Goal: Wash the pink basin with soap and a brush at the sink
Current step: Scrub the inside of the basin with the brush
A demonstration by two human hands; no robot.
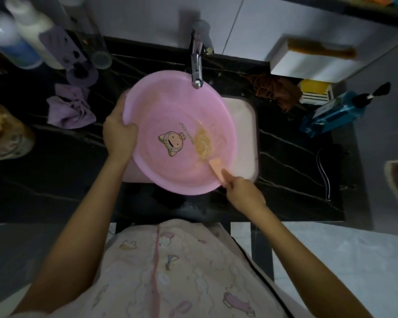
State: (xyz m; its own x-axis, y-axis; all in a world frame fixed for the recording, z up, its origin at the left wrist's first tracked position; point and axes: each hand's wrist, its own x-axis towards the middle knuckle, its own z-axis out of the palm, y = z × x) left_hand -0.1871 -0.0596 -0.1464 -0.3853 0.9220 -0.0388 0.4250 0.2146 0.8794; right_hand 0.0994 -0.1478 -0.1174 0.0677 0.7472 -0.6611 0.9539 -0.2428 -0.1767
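A round pink basin [168, 111] with a cartoon figure printed on its bottom is held tilted over the white sink [246, 125], under the chrome tap [197, 65]. My left hand [120, 134] grips the basin's left rim. My right hand [244, 191] holds the peach handle of a brush [205, 143], whose yellowish bristles press on the basin's inner bottom, right of the cartoon. No water runs from the tap.
A dark marbled counter [292, 171] surrounds the sink. A purple cloth [69, 109] and bottles [21, 37] lie to the left. A brown cloth [278, 90], a blue pump bottle [338, 111] and a white box with a second brush [319, 49] are to the right.
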